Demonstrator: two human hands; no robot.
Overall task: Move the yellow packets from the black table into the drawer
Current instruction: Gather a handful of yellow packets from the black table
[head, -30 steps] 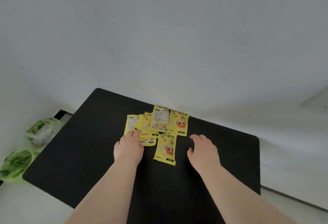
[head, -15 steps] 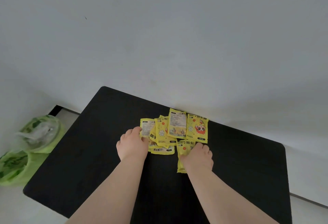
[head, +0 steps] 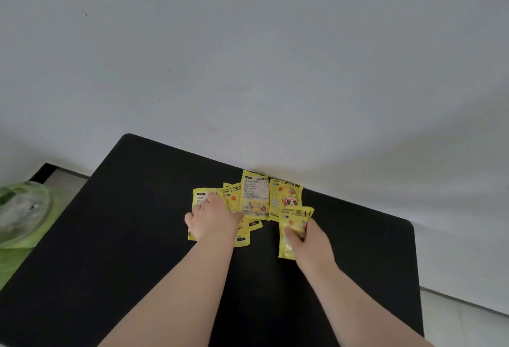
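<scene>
Nearest the camera, two bare forearms are reaching up across the black table [head: 137,222] towards its far edge.

The right hand [head: 314,242] is gripping one yellow packet [head: 293,216]. Its thumb [head: 292,233] is pressing down on the packet's face and its curled fingers are wrapping the right edge. The packet is standing lengthwise under the hand. Its lower end is showing below the thumb and its upper end is overlapping the bottom of the packets behind it. Whether it is lifting clear of the table is not something I can tell.

The left hand [head: 213,220] is lying palm down on the left part of the yellow packets [head: 254,195]. Its fingers are stretching forward fairly flat and close together. The fingertips [head: 210,199] are touching a packet with a white label, while corners of other packets are poking out beneath the palm.

Just beyond both hands, the rest of the packets are lying in an overlapping cluster on the table near the wall [head: 248,71]. One is showing its printed back. Beside it, a packet with an orange cartoon figure [head: 286,198] is lying face up.

Off the table's left edge, a green plastic bag [head: 24,209] is sitting lower down.
</scene>
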